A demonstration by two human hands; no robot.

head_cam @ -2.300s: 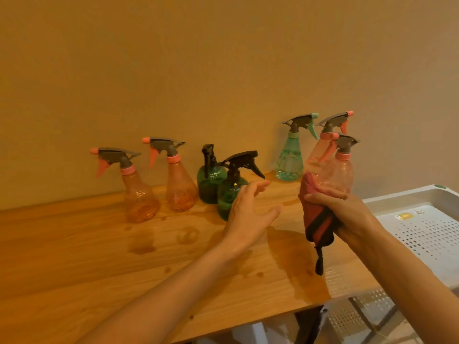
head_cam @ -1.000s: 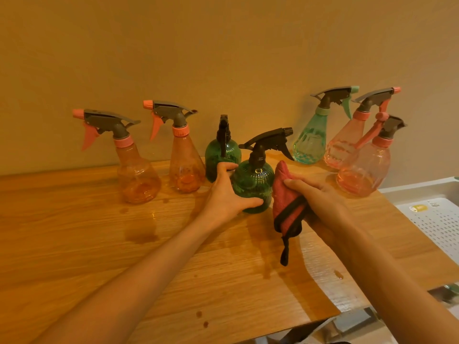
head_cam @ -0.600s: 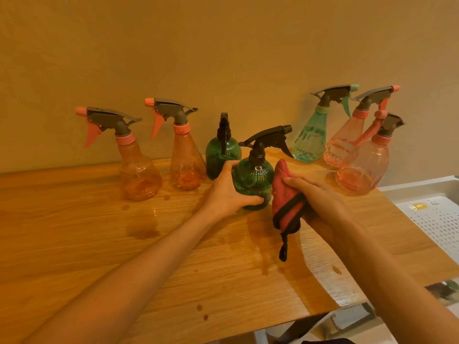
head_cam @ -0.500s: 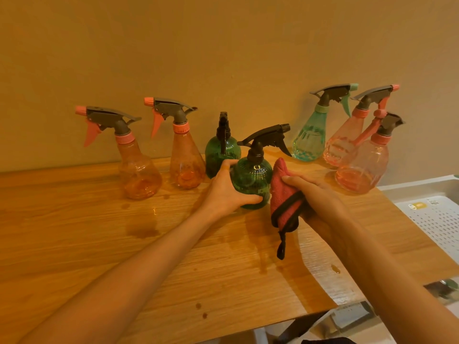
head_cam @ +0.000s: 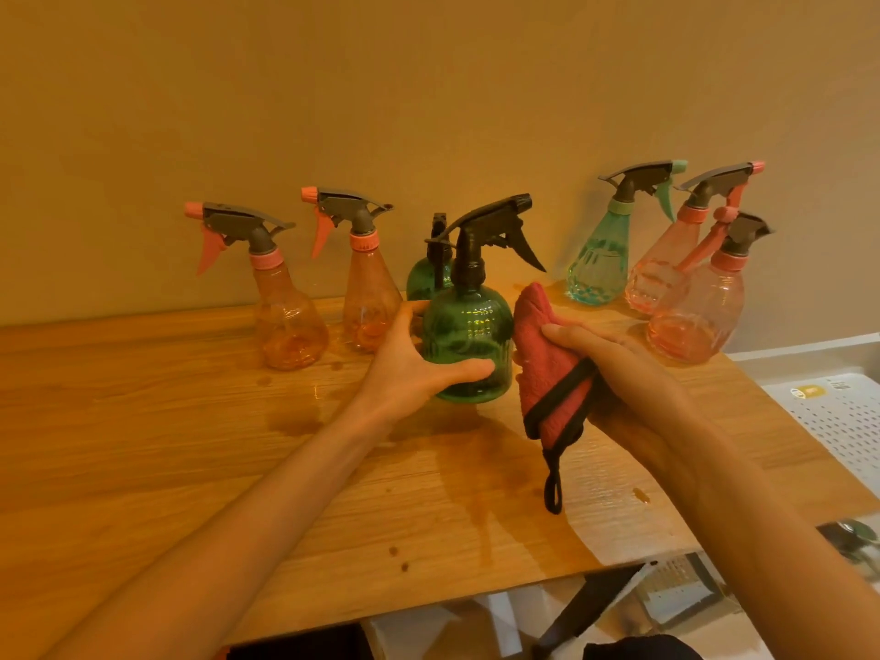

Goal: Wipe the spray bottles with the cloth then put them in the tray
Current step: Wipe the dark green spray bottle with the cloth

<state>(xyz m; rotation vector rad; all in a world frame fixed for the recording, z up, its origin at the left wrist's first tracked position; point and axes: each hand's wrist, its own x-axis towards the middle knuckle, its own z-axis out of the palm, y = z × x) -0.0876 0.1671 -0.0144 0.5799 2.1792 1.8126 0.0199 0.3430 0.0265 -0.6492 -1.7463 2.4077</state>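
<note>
Our left hand [head_cam: 409,364] grips the round dark green spray bottle [head_cam: 469,347], upright above the wooden table [head_cam: 143,445], its black nozzle pointing right. Our right hand [head_cam: 614,373] clutches the red cloth [head_cam: 543,359] against its right side. Behind stand another green bottle [head_cam: 424,278], two orange bottles [head_cam: 290,316] left, a teal bottle [head_cam: 597,269] and two pink bottles [head_cam: 695,321] right. The white tray [head_cam: 838,412] lies far right.
</note>
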